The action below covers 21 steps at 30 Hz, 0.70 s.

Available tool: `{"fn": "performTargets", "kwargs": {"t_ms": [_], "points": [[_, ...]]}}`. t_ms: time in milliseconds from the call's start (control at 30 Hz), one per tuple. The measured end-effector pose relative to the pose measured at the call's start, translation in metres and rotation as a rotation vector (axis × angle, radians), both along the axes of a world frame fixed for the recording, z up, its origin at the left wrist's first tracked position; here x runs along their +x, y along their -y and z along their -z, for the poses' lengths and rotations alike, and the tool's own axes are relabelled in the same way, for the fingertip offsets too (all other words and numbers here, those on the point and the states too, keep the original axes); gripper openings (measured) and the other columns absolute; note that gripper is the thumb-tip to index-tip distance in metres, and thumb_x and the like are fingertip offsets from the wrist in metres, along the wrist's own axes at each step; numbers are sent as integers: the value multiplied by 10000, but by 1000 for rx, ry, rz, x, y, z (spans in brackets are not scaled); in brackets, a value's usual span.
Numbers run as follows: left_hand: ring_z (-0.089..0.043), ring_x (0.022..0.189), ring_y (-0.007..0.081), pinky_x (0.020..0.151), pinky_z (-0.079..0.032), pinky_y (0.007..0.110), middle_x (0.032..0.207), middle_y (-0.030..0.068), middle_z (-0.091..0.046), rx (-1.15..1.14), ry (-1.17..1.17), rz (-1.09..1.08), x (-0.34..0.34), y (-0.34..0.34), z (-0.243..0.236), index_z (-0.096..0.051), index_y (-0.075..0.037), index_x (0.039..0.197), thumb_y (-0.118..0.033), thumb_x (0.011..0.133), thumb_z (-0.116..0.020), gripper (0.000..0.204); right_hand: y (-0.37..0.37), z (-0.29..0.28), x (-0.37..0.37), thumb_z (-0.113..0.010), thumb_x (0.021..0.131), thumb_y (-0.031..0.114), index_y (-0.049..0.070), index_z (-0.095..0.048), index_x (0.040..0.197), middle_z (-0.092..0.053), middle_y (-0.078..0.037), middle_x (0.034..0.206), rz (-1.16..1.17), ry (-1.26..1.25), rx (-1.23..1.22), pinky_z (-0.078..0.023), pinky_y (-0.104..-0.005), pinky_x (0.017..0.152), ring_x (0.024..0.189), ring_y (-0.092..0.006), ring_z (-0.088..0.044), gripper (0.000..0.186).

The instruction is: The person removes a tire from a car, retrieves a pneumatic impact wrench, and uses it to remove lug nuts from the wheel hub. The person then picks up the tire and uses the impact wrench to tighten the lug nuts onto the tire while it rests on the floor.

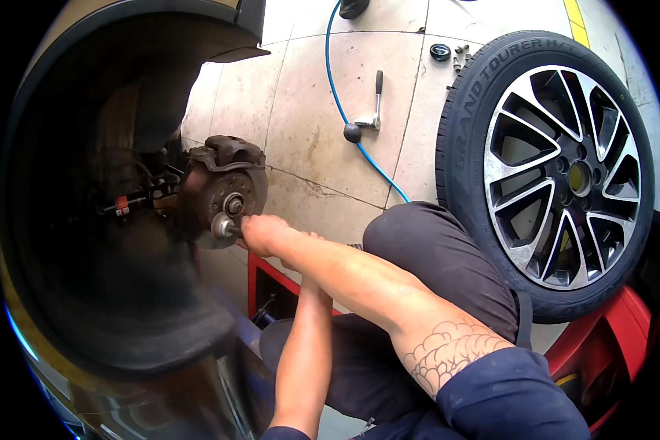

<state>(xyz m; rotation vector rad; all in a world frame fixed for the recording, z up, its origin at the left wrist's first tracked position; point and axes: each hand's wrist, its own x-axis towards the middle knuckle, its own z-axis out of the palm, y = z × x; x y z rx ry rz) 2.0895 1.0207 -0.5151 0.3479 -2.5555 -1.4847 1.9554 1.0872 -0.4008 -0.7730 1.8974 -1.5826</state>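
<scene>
A rusty brake disc (199,192) with its caliper (227,150) is exposed inside the car's dark wheel arch (59,183). My right hand (265,236) is closed on a metal tool (235,231) whose round silver head (223,226) sits against the lower part of the disc's hub face, below the centre (234,205). My left hand (301,248) is behind my right wrist; its fingers are mostly hidden, so I cannot tell what it holds. My left forearm rises from the lower edge to that spot.
A removed alloy wheel (543,271) with tyre lies at the right over a red object (601,337). A ratchet (378,92), blue hose (334,81), round black cap (440,51) and several small metal parts (458,57) lie on the tiled floor. A red-framed piece (254,279) stands below the disc.
</scene>
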Motion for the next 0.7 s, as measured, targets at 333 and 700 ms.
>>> {"fn": "performTargets", "kwargs": {"t_ms": [333,700], "points": [[-556,1147,273,1037,-433,455,1210,119,-570,56,9,-13,3,-2,1,-537,-67,1233,-295,1010,-504,321,-6,-4,1,-614,981,420,-29,-598,1149,-717,-228,1086,-17,5,-11,-556,-491,902,1038,-399,-695,480],[-554,1156,266,1041,-432,446,1225,116,-566,123,13,-38,6,-5,0,-529,-71,1251,-306,1019,-489,332,-4,-2,2,-633,973,418,-45,-581,1145,-716,-236,1068,59,27,-48,-557,-485,892,1036,-402,-696,497]]}}
